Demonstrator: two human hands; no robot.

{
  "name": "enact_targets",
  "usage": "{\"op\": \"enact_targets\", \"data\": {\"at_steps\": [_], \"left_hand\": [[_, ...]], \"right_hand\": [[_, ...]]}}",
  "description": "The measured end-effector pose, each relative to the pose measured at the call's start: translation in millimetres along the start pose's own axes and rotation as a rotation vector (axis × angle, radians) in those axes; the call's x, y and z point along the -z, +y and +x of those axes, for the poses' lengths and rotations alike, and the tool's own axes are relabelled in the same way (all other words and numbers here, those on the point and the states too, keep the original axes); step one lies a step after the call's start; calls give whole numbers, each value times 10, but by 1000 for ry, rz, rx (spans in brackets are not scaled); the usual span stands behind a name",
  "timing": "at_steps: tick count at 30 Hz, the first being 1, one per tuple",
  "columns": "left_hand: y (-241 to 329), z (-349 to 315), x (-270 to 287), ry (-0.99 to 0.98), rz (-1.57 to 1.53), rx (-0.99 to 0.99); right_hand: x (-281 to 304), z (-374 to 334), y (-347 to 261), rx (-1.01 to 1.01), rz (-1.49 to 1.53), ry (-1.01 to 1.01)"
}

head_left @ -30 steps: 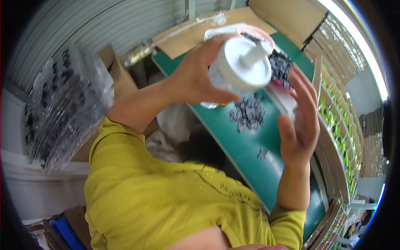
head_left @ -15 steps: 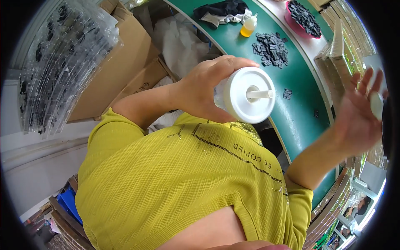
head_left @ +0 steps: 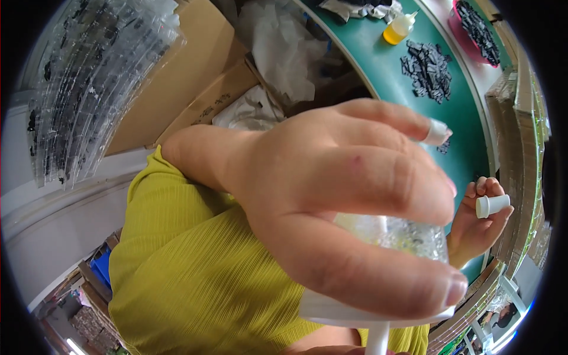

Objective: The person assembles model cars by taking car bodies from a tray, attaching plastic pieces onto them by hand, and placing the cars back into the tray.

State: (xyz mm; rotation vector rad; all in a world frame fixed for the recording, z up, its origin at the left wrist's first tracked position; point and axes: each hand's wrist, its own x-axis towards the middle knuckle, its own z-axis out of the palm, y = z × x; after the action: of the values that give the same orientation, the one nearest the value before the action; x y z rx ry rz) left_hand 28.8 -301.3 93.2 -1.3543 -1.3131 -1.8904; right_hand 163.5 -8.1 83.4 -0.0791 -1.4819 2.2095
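My left hand (head_left: 349, 195) fills the middle of the view, very close to the camera, gripping a clear plastic cup (head_left: 396, 234) with ice inside. The cup's white lid (head_left: 331, 310) and white straw (head_left: 378, 338) point toward the lower edge. A white fingertip cover (head_left: 436, 131) sits on my left index finger. My right hand (head_left: 482, 222) hovers at the right, apart from the cup, palm showing and fingers loosely curled, with a white cover (head_left: 492, 205) on one fingertip. My yellow-green sleeve (head_left: 195, 266) runs across the lower left.
A green table (head_left: 378, 65) curves along the upper right with a small yellow bottle (head_left: 397, 29), a pile of small black parts (head_left: 429, 62) and a pink tray (head_left: 473, 23) of black parts. Cardboard boxes (head_left: 189, 77), crumpled white plastic (head_left: 284, 53) and stacked clear trays (head_left: 83, 83) lie left.
The cup in my left hand has come much closer to the camera and tilted, so the lid now faces the lower edge. My right hand's fingers went from spread to loosely curled.
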Motion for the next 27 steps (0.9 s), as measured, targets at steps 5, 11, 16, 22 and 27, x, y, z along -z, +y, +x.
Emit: {"op": "enact_targets", "data": {"at_steps": [5,11,16,22,27], "left_hand": [[-226,-183,56,2,51,125],[144,-323,352,4,24,231],[-46,-401,331,14,8,282],[-170,-441,384,45,-29,303],[-218,-436,308,49,6,301]], "right_hand": [[223,19,25,-94,-12,19],[210,51,62,-167,-50,129],[138,171,152,-200,25,50],[-12,175,146,-217,-32,114],[15,245,285,-252,-35,116]]}}
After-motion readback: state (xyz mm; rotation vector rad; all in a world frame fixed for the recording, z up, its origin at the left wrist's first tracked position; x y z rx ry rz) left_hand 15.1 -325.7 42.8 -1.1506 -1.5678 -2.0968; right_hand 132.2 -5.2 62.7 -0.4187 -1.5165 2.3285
